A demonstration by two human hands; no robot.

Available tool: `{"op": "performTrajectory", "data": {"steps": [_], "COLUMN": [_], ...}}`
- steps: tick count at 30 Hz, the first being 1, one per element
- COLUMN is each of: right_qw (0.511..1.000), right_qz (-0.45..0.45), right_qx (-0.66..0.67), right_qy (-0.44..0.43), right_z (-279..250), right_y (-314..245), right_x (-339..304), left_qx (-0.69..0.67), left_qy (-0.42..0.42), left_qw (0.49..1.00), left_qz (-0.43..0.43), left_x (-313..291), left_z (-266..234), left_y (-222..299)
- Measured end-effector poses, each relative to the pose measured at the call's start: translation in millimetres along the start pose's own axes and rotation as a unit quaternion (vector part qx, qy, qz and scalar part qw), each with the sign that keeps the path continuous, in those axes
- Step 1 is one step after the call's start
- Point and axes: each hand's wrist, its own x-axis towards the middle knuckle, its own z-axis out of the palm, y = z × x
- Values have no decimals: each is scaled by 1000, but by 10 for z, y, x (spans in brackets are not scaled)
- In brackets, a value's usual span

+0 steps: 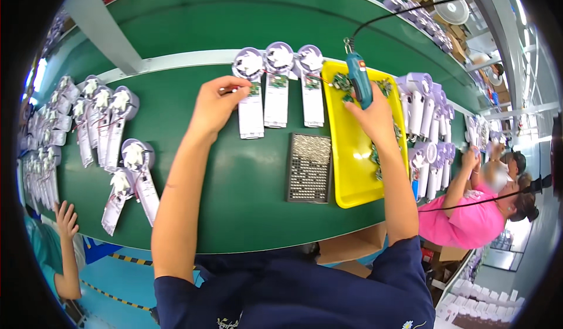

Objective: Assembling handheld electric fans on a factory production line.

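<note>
Lavender-and-white housing, leftmost of three: laid on green table; green board already seated inside. Left hand: fingertips pinched at the board; whether anything is grasped cannot be told. Two neighbouring housings: likewise fitted. Teal power screwdriver: clasped by right hand above yellow tray. Loose boards: held in tray, not yet fitted. Dark perforated block: placed beside tray.

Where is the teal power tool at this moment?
In the head view, the teal power tool is right of centre, in the right hand, over the far end of the yellow tray.
</note>
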Motion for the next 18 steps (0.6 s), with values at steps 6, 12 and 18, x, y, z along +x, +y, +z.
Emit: {"op": "performTrajectory", "data": {"steps": [6, 12, 18], "right_qw": [1000, 999, 1000], "right_qz": [18, 18, 1], "right_qx": [6, -24, -29], "right_qy": [-22, -13, 10], "right_z": [24, 94, 109], "right_y": [-50, -13, -9], "right_x": [2, 14, 23], "left_qx": [-27, -22, 5], "left_qy": [24, 23, 42], "left_qw": [997, 996, 995], "left_qz": [-67, -80, -87], "left_x": [3, 91, 70], "left_z": [-5, -15, 7], "left_y": [108, 76, 105]}}
